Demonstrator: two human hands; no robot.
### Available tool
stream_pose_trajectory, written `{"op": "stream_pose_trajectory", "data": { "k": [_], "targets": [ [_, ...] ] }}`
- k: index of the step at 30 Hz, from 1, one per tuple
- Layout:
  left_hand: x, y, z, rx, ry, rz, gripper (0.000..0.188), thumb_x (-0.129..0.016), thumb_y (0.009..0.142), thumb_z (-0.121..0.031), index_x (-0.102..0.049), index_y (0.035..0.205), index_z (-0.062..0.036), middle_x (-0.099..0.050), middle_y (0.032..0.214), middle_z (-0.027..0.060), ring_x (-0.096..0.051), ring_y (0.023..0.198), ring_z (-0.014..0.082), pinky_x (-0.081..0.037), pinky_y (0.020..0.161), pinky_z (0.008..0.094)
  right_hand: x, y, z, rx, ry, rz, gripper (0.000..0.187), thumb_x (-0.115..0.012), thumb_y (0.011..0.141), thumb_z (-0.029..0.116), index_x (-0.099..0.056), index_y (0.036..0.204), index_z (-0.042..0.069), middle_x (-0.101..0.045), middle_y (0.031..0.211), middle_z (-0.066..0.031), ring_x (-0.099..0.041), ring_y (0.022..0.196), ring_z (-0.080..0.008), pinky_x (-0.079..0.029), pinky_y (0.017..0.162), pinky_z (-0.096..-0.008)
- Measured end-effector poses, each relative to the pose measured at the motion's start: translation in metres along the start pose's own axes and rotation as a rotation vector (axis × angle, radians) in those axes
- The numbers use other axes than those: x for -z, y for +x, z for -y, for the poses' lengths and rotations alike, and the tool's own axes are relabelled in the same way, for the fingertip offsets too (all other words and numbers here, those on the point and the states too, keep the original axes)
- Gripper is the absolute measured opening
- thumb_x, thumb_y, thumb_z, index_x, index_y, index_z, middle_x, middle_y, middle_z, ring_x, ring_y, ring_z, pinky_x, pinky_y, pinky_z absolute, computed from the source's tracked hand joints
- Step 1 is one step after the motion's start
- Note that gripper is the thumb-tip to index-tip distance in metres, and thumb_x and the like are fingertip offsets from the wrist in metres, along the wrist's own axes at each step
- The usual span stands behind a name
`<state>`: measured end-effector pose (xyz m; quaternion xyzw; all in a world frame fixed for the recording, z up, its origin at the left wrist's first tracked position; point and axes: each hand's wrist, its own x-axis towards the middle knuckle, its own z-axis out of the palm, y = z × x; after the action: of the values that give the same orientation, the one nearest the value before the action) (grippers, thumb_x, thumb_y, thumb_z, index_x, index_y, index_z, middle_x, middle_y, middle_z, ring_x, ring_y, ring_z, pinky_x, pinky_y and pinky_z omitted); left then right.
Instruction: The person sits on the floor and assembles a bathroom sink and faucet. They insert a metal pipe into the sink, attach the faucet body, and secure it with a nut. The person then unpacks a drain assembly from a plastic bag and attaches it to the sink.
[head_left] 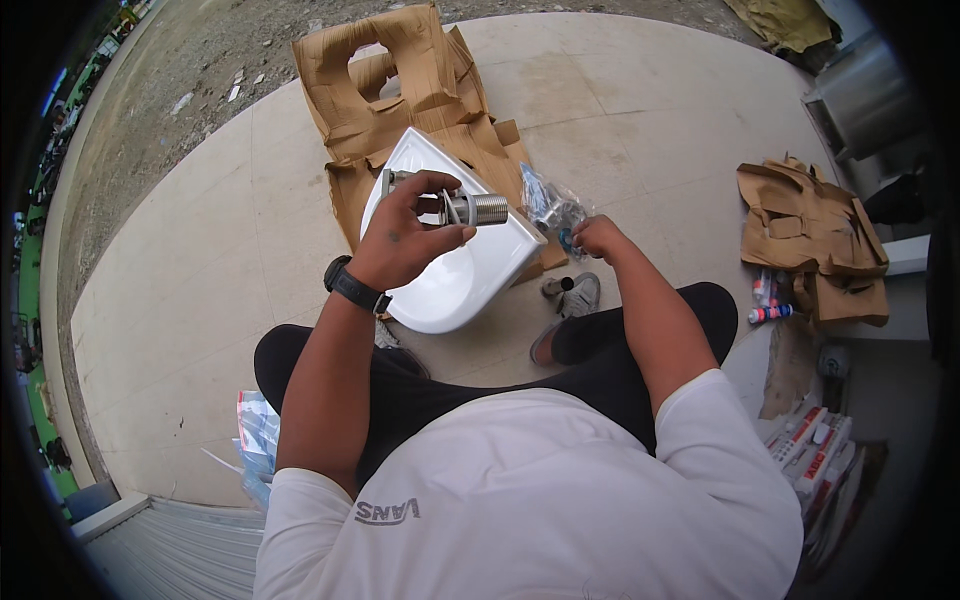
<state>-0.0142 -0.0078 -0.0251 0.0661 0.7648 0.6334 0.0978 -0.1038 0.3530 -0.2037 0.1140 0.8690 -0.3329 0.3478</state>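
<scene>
My left hand [405, 240] is closed round a silvery threaded drain fitting [487, 209], held above the white washbasin [445, 300]. The fitting's threaded end points right, and part of it is hidden by my fingers. In front of me, the basin lies tilted on torn cardboard [350, 120]. To its right, my right hand [597, 238] has its fingers closed at the edge of a clear plastic bag [548, 200] with metal parts in it. A small blue-green piece shows beside those fingertips. Close to my right shoe stands a short dark tube [558, 286].
More folded cardboard [815, 220] lies at the right, with small coloured tubes [770, 312] beside it. Flat white and red boxes [810, 450] are stacked at the lower right. Plastic packaging [258, 430] rests left of my leg. Gravel ground [200, 90] lies beyond the tiled floor.
</scene>
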Motion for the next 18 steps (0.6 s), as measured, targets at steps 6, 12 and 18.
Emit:
{"op": "stream_pose_trajectory", "data": {
  "k": [6,12,18],
  "targets": [
    [-0.029,0.008,0.008,-0.040,0.109,0.106,0.059,-0.088,0.082,-0.014,-0.060,0.132,-0.0007,-0.065,0.123,0.0097,-0.064,0.112,0.0208,-0.054,0.099,0.0368,-0.044,0.016,-0.036,-0.077,0.392,-0.058,0.043,-0.077,0.089,0.011,-0.066,0.128,-0.003,-0.074,0.107,-0.0148,-0.071,0.094,-0.0258,-0.059,0.086,-0.0415],
    [-0.033,0.014,0.010,0.003,0.106,0.157,0.063,-0.089,0.082,-0.014,-0.058,0.135,0.0012,-0.065,0.124,0.0094,-0.063,0.112,0.0201,-0.052,0.102,0.0368,-0.026,-0.033,0.013,0.123,0.131,-0.366,0.055,-0.075,0.092,0.022,-0.059,0.138,-0.003,-0.067,0.130,-0.0194,-0.067,0.115,-0.0250,-0.056,0.095,-0.0384],
    [-0.030,0.009,0.003,0.023,0.024,0.209,0.062,-0.088,0.082,-0.018,-0.059,0.132,0.0035,-0.067,0.118,0.0100,-0.065,0.106,0.0174,-0.053,0.098,0.0341,-0.010,-0.159,0.099,0.892,0.379,0.032,0.067,-0.083,0.085,0.021,-0.052,0.143,0.005,-0.059,0.136,-0.0139,-0.060,0.125,-0.0259,-0.050,0.105,-0.0380]
  ]
}}
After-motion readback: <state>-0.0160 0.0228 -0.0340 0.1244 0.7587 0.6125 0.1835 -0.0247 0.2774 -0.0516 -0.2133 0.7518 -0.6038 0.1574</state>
